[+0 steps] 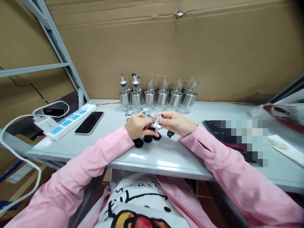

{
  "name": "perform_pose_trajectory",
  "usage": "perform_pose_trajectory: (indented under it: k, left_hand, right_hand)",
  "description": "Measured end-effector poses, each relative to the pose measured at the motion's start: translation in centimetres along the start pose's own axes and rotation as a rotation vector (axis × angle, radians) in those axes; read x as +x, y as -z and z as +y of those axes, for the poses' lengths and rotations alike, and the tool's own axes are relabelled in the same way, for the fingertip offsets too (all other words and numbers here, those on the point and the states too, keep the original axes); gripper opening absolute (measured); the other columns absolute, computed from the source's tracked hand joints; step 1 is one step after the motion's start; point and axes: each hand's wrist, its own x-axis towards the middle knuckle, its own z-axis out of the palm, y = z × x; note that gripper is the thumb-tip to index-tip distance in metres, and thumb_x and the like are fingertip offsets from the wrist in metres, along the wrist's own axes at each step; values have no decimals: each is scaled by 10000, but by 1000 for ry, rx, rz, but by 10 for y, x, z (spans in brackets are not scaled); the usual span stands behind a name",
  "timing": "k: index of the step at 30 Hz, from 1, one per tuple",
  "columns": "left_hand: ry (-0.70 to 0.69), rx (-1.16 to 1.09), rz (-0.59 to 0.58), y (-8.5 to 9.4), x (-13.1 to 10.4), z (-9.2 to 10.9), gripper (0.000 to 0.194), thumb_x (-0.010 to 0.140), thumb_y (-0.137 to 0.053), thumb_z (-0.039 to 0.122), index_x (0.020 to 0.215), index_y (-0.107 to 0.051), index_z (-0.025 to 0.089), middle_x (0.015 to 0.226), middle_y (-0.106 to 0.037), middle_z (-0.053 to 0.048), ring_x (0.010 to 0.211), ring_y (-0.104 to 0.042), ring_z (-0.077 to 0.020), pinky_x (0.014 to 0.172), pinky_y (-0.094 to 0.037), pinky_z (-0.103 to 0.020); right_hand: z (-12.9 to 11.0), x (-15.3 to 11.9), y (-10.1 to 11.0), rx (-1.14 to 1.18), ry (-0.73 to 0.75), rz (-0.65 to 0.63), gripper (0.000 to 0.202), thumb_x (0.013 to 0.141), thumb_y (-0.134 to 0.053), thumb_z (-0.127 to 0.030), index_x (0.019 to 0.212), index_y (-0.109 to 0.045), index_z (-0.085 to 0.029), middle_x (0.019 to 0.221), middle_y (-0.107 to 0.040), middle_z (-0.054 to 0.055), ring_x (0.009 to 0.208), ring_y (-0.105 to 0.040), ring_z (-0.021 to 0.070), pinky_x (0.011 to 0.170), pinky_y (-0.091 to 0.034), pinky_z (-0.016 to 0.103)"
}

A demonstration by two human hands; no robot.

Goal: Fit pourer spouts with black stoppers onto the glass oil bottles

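Between my two hands, above the table, is a light grey pourer spout [156, 123] with a dark tip. My left hand [140, 125] pinches it from the left, and the fingers of my right hand [178, 123] close round its upper part. Below my hands lie several round black caps [138, 143]. A little cluster of small black parts [170, 134] sits under my right hand. Behind my hands are more light grey spout parts [130, 113], partly hidden. Further back stand rows of glass bottles with metal sleeves [149, 97]; two front-left ones carry pourer spouts [135, 79].
On the left are a white power strip [68, 122] with a cable and a phone [89, 123]. A dark, partly blurred device [220, 134] lies at the right, near plastic bags [287, 117]. A cardboard wall [166, 47] stands behind the table [152, 160].
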Motion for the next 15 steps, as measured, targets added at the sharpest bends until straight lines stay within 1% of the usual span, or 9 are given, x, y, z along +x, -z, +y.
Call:
perform_pose_trajectory:
  k: [4, 6, 8, 10, 11, 13, 15]
  left_hand:
    - [29, -31, -39, 0, -1, -1, 470, 803, -476, 595, 617, -418, 168, 429, -424, 85, 410, -391, -67, 524, -363, -215]
    - [71, -55, -97, 1, -2, -2, 496, 789, -491, 611, 589, -405, 165, 440, -425, 78, 421, -393, -69, 542, -357, -225]
    - [124, -61, -201, 2, -3, -3, 505, 764, -512, 639, 618, -458, 158, 513, -494, 50, 490, -457, -91, 585, -358, -247]
    - [153, -63, -338, 3, -4, -3, 476, 752, -550, 627, 755, -558, 152, 692, -598, -6, 666, -552, -141, 659, -367, -273]
    - [155, -70, -405, 4, -4, -3, 455, 755, -573, 602, 844, -590, 156, 797, -623, -31, 761, -570, -165, 696, -367, -284]
    - [149, -91, -507, 4, -4, -2, 399, 770, -607, 530, 954, -615, 177, 930, -622, -53, 871, -565, -187, 750, -362, -301]
    - [153, -96, -553, 4, -4, -1, 349, 785, -613, 483, 973, -635, 189, 953, -614, -57, 887, -553, -191, 768, -356, -312]
  right_hand:
    - [0, -1, 1, -22, 7, 21, 318, 571, -813, -345, 787, -675, -157, 717, -659, -8, 653, -590, 83, 624, -456, 216]
    - [0, -1, 1, -29, 20, 20, 316, 575, -812, -344, 788, -674, -156, 709, -652, -9, 648, -583, 83, 626, -452, 222]
    - [-1, 0, 2, -31, 43, 19, 311, 591, -801, -361, 786, -673, -155, 705, -646, -6, 651, -580, 87, 627, -450, 229]
    - [-3, 0, 3, -23, 71, 41, 314, 600, -790, -391, 776, -674, -158, 711, -640, -4, 652, -576, 91, 610, -445, 229]
    - [-4, 0, 4, -19, 86, 60, 314, 598, -788, -400, 768, -675, -162, 724, -637, -4, 647, -571, 89, 595, -440, 226]
    - [-7, -1, 5, -13, 117, 105, 307, 594, -790, -400, 759, -675, -169, 738, -625, -10, 619, -545, 74, 561, -425, 214]
    - [-9, -1, 6, -22, 136, 137, 299, 620, -770, -411, 766, -674, -169, 723, -607, -14, 587, -514, 63, 541, -413, 211]
